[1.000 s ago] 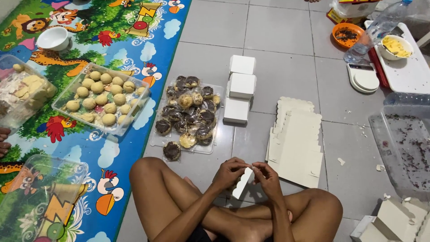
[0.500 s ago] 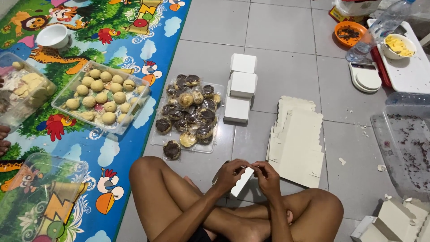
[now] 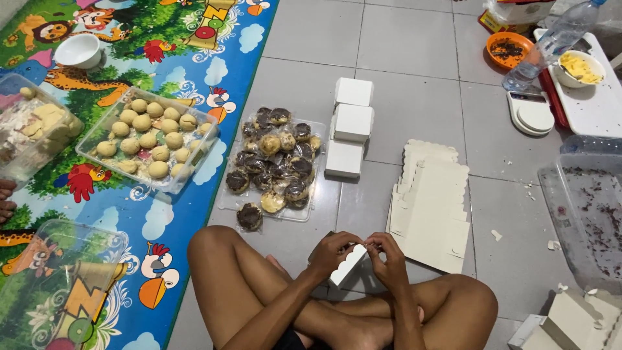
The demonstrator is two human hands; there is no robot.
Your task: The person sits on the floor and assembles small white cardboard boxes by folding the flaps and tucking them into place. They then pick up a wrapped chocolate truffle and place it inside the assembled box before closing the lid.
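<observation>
On the grey tiled floor point(image 3: 414, 39), a flat stack of box blanks point(image 3: 431, 207) lies at two o'clock of the small white scalloped box point(image 3: 348, 266), which both the left hand point(image 3: 334, 249) and right hand point(image 3: 392, 259) now pinch over the crossed legs, the box tilted a little more than a second ago.

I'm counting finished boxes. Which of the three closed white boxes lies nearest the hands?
The closed white box at the near end of the row, beside the tray of wrapped pastries.
</observation>
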